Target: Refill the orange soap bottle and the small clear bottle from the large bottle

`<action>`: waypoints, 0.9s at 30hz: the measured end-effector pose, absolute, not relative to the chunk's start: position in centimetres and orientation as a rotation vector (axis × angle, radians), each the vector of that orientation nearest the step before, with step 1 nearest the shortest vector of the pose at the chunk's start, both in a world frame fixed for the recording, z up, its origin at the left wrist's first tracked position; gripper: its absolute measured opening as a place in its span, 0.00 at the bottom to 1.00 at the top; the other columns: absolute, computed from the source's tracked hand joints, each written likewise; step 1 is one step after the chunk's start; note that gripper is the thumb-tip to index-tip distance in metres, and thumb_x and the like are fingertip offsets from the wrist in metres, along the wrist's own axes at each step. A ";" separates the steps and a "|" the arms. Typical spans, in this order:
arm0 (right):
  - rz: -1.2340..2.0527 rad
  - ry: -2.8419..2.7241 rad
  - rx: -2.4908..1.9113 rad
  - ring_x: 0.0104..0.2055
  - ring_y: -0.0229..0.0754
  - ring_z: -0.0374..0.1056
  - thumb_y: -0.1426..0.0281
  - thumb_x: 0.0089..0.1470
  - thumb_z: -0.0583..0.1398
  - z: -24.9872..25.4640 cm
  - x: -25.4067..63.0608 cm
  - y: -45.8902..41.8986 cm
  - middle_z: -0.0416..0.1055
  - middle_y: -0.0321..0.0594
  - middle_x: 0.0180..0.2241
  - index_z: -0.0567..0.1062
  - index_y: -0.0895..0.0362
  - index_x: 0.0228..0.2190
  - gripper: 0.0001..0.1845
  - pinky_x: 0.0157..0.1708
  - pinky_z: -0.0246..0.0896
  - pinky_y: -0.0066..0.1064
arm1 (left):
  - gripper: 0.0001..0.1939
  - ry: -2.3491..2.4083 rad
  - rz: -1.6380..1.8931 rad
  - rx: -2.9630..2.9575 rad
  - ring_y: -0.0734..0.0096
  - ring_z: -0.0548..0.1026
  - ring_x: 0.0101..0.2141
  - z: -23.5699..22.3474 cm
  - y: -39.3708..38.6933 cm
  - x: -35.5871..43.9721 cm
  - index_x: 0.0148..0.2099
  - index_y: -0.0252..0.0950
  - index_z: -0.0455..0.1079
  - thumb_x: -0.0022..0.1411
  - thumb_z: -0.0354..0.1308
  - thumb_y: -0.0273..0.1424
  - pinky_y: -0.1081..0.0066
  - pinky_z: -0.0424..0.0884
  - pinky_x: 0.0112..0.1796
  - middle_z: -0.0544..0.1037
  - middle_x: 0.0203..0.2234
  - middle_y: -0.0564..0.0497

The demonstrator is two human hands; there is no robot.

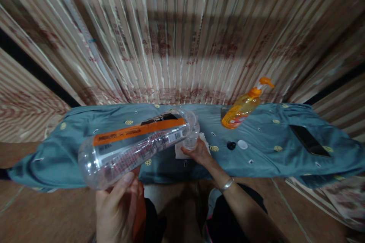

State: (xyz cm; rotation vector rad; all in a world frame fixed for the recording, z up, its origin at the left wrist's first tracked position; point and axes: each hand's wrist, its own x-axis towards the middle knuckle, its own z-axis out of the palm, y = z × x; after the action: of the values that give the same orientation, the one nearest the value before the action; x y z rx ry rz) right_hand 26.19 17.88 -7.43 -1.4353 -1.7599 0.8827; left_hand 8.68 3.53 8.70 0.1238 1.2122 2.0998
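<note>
My left hand (pixel 121 197) is closed on a large clear plastic bottle (pixel 137 140) with an orange and grey label, near its base. The bottle lies tilted, its neck end pointing right. Around a small clear container (pixel 192 140), my right hand (pixel 199 152) has its fingers closed. The large bottle's neck end overlaps the top of this container; whether they touch I cannot tell. A white tissue (pixel 181 152) lies beneath the container and right hand. To the right on the cloth are a black cap (pixel 231 145) and a white round cap (pixel 242 144).
An orange pump bottle (pixel 241 110) stands at the back right of the blue-green cloth (pixel 159 169). A dark phone (pixel 309 140) lies at the right. Behind the covered surface hangs a striped curtain (pixel 176 45). Tiled floor shows at the front.
</note>
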 end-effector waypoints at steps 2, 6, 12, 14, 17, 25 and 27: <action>0.871 -1.759 -1.424 0.48 0.56 0.78 0.63 0.42 0.71 -7.5 26.2 17.9 0.80 0.47 0.45 0.71 0.56 0.50 0.33 0.50 0.74 0.47 | 0.35 1.236 2.096 0.149 0.77 0.77 0.28 8.7 3.5 8.6 0.39 0.44 0.80 0.22 0.83 0.29 0.79 0.78 0.35 0.82 0.29 0.62; 0.869 -1.753 -1.400 0.48 0.55 0.78 0.63 0.42 0.71 -7.4 26.2 17.9 0.80 0.46 0.45 0.71 0.56 0.50 0.33 0.50 0.74 0.46 | 0.34 1.248 2.103 0.205 0.76 0.78 0.30 8.5 3.3 8.6 0.41 0.42 0.80 0.24 0.82 0.31 0.75 0.80 0.40 0.82 0.30 0.60; 0.891 -1.740 -1.440 0.47 0.56 0.79 0.63 0.42 0.71 -7.4 26.1 17.9 0.80 0.47 0.44 0.70 0.56 0.51 0.35 0.49 0.74 0.47 | 0.32 1.237 2.112 0.212 0.74 0.79 0.32 8.4 3.3 8.6 0.39 0.44 0.80 0.25 0.83 0.32 0.74 0.80 0.41 0.82 0.30 0.60; 0.871 -1.746 -1.434 0.47 0.56 0.79 0.63 0.41 0.71 -7.5 26.1 17.9 0.80 0.47 0.44 0.71 0.56 0.51 0.34 0.49 0.74 0.46 | 0.32 1.240 2.114 0.226 0.73 0.79 0.33 8.4 3.4 8.6 0.39 0.44 0.80 0.26 0.82 0.32 0.74 0.80 0.41 0.83 0.31 0.59; 0.840 -1.756 -1.403 0.48 0.55 0.78 0.63 0.41 0.71 -7.7 26.1 18.0 0.80 0.46 0.45 0.71 0.55 0.50 0.34 0.49 0.74 0.45 | 0.33 1.256 2.110 0.226 0.73 0.80 0.33 8.6 3.5 8.7 0.40 0.43 0.80 0.25 0.82 0.32 0.75 0.79 0.40 0.83 0.32 0.59; 0.872 -1.749 -1.411 0.48 0.57 0.78 0.62 0.42 0.71 -7.5 26.2 17.9 0.80 0.48 0.45 0.71 0.57 0.50 0.34 0.50 0.74 0.48 | 0.35 1.219 2.113 0.128 0.75 0.78 0.30 8.8 3.3 8.7 0.38 0.46 0.79 0.21 0.83 0.29 0.76 0.79 0.38 0.82 0.31 0.62; 0.880 -1.745 -1.387 0.48 0.56 0.78 0.62 0.42 0.71 -7.5 26.2 17.9 0.80 0.48 0.45 0.71 0.57 0.51 0.34 0.51 0.74 0.47 | 0.35 1.219 2.108 0.130 0.76 0.78 0.31 8.8 3.3 8.7 0.39 0.46 0.79 0.21 0.83 0.29 0.78 0.79 0.37 0.82 0.30 0.62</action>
State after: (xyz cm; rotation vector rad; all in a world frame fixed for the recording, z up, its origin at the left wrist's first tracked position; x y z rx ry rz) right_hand 26.20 17.90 -7.51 -1.3873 -1.7451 0.8796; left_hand 8.71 3.31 8.80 0.1304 1.2194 2.1075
